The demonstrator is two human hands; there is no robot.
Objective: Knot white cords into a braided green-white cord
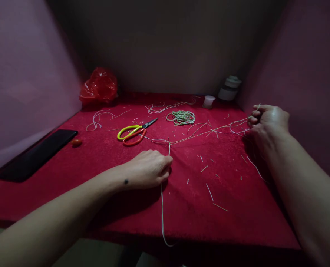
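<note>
My left hand (149,168), closed, pinches a pale cord (162,215) near the middle of the red cloth. Below the fist the cord hangs down past the table's front edge; above it, the cord meets a small knot (169,143) where thin strands branch left and right. Out at the right side, my right hand (267,120) is raised with its fingers closed on thin threads (192,138) that run back to the knot. Scissors (134,134) with yellow and red handles lie beyond my left hand, blades apart. A green and white braided cord (182,117) lies in a heap behind the knot.
A black phone (39,154) and a small orange object (76,142) lie at the left. Behind stand a red plastic bag (99,87), a white spool (208,101) and a lidded jar (230,89). Loose threads (165,108) and several clippings dot the cloth (192,222). Walls flank both sides.
</note>
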